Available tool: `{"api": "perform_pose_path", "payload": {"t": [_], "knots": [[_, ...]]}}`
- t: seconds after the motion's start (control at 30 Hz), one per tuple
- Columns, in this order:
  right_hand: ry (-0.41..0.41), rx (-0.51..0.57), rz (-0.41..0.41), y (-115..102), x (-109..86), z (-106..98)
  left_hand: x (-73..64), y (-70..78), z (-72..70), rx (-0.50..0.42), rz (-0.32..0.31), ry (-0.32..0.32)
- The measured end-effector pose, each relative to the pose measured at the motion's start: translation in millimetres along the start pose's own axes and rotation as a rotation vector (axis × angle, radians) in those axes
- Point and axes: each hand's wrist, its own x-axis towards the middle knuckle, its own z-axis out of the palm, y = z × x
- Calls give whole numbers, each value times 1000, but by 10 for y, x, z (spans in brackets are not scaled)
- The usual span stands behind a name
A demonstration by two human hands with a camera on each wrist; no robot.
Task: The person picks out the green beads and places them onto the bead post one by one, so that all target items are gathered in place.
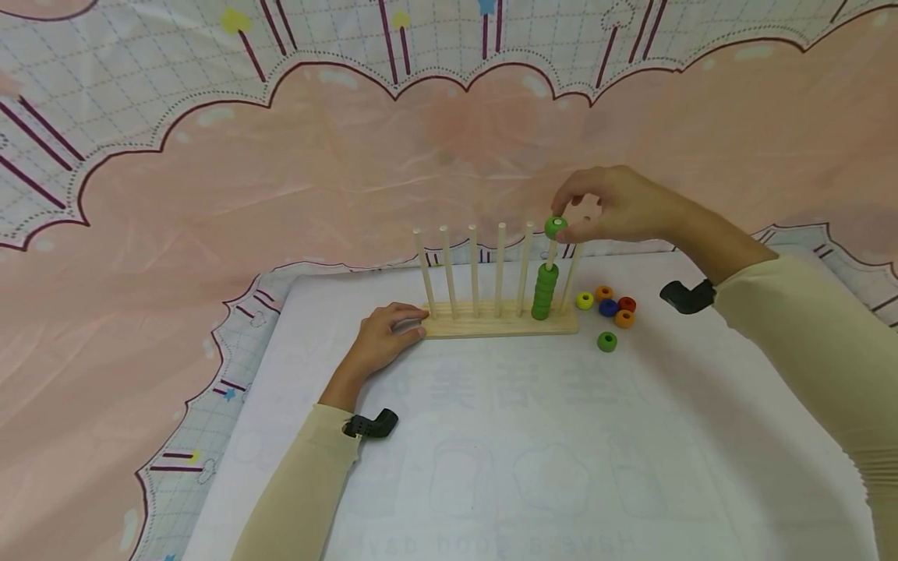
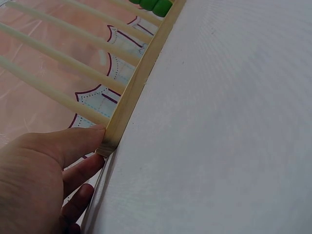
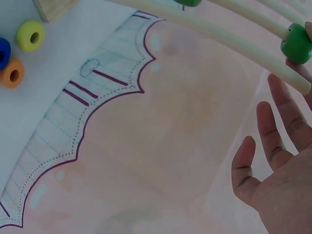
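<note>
A wooden peg rack (image 1: pixel 501 326) stands on the white board, with several upright pegs in a row. Thumb and fingers of my left hand (image 1: pixel 379 339) hold the left end of its base. At the tip of the second peg from the right, my right hand (image 1: pixel 624 204) pinches a green bead (image 1: pixel 556 227) between thumb and index finger. The peg tip shows in the bead's hole. Lower on that same peg is a stack of green beads (image 1: pixel 544 292). In the right wrist view, the other fingers (image 3: pixel 273 131) of that hand spread away from the bead.
Right of the rack lie loose beads: yellow (image 1: pixel 585 301), blue (image 1: pixel 608 308), red (image 1: pixel 627 305), two orange ones (image 1: pixel 624 319), and a green one (image 1: pixel 606 341) closer to me. Under everything is a white board (image 1: pixel 449 467) on a patterned pink cloth (image 1: pixel 316 179), which rises behind the rack.
</note>
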Motion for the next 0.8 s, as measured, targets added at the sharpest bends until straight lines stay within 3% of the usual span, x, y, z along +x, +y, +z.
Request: {"api": "perform_pose_path", "payload": {"t": [0.8], "knots": [[-6,-11,13,-2,3,12,2,-1,-5,-2,5,-2]]}}
